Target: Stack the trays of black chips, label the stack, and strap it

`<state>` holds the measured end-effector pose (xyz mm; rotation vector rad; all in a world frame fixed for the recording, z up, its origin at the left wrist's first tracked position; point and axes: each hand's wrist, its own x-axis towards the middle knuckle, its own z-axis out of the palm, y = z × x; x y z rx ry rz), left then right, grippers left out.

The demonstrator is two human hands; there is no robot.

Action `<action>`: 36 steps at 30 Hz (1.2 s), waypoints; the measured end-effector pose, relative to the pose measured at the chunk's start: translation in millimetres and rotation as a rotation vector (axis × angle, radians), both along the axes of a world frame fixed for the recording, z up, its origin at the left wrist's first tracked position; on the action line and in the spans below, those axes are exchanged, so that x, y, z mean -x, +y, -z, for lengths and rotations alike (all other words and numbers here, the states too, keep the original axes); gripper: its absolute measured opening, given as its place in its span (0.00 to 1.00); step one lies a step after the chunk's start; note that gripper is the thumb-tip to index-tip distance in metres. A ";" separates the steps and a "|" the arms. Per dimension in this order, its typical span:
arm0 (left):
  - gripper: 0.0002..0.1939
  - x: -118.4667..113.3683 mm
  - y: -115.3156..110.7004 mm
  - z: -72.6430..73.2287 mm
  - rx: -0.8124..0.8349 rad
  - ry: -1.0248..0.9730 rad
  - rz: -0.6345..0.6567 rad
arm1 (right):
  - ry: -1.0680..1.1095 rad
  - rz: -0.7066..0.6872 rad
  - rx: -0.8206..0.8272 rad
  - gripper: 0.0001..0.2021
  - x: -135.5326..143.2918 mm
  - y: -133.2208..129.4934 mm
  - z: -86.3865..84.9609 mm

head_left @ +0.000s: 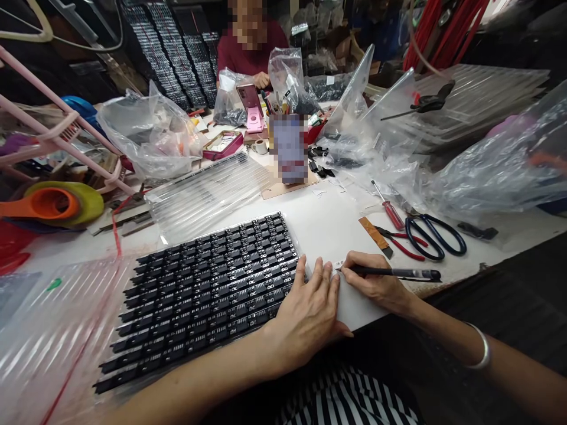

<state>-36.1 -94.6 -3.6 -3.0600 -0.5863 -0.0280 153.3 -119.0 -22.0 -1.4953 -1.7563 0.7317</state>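
Note:
My right hand [376, 283] is closed around a black pen [398, 272], its tip at a small white label with dark marks [339, 265] on the white tabletop [330, 221]. Spread flat on the table, my left hand [308, 307] has its fingertips by that label. Its side lies along the right end of a clear plastic tray filled with rows of black electronic parts [208, 283]. The pen's tip is partly hidden by my fingers.
Scissors [436, 236], red-handled pliers [405, 243], a screwdriver [392, 213] and an orange-brown cutter [375, 236] lie right. Beyond the filled tray are a clear ribbed tray [208, 195] and a propped phone [289, 147]. A co-worker in a dark red shirt [277, 44] sits opposite.

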 end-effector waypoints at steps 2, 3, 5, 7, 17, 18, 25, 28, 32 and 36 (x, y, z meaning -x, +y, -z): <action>0.42 0.1 -0.2 0.0 0.001 0.001 0.002 | 0.005 -0.013 0.006 0.09 0.3 -0.2 -0.2; 0.42 0.1 -0.3 0.2 0.000 0.000 0.002 | 0.007 -0.014 0.008 0.09 0.4 -0.3 -0.2; 0.42 0.1 -0.4 0.7 -0.005 -0.003 0.001 | 0.013 -0.015 0.010 0.09 0.4 -0.5 0.1; 0.42 0.0 -0.4 1.2 -0.010 -0.009 0.000 | 0.015 -0.014 0.003 0.09 0.2 -0.5 0.3; 0.42 -0.1 -1.1 0.7 -0.013 -0.015 -0.007 | -0.015 -0.004 -0.007 0.09 -0.2 -0.8 0.3; 0.42 0.0 -1.1 0.9 -0.012 -0.013 -0.007 | -0.009 -0.003 -0.005 0.09 -0.6 -1.0 0.0; 0.42 0.0 -0.8 0.7 0.000 -0.007 -0.004 | 0.007 0.031 0.013 0.10 -1.8 -2.3 1.5; 0.42 0.5 -0.6 -0.1 0.001 -0.017 -0.004 | -0.040 0.033 -0.013 0.10 -0.8 -1.6 3.5; 0.42 0.8 -0.3 0.1 -0.007 -0.013 0.001 | -0.038 0.052 -0.030 0.10 -0.3 -1.1 3.6; 0.42 0.7 -0.3 1.1 0.000 -0.014 -0.001 | -0.033 0.030 -0.030 0.10 -0.3 -1.5 1.5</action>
